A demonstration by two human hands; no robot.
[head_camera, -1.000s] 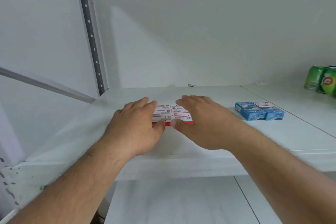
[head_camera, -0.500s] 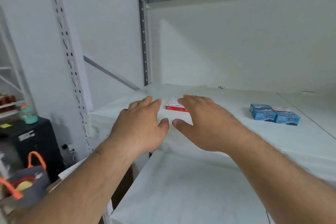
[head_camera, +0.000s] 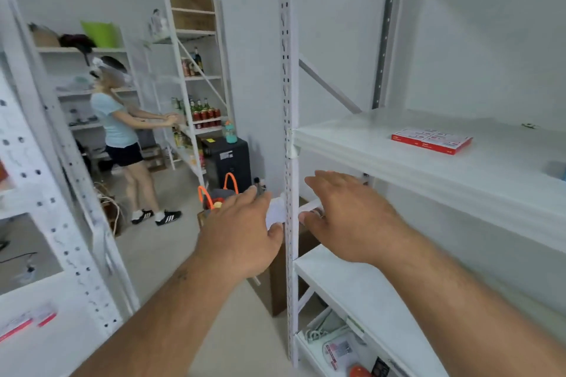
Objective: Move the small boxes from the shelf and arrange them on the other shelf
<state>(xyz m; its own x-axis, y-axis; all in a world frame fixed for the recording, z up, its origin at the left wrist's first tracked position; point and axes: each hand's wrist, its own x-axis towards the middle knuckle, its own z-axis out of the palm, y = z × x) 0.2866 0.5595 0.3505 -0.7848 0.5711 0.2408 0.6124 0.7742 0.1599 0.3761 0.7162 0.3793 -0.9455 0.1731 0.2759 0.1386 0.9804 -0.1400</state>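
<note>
Both hands had pulled back from the red-and-white boxes [head_camera: 432, 140], which lay grouped on the right shelf [head_camera: 398, 168], left hand [head_camera: 242, 236] and right hand [head_camera: 349, 217] empty with fingers spread, more boxes [head_camera: 27, 321] seemingly waiting near left.

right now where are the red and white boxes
In the head view they lie flat on the upper right shelf, as a red and white boxes group, above and right of both empty hands.
</note>
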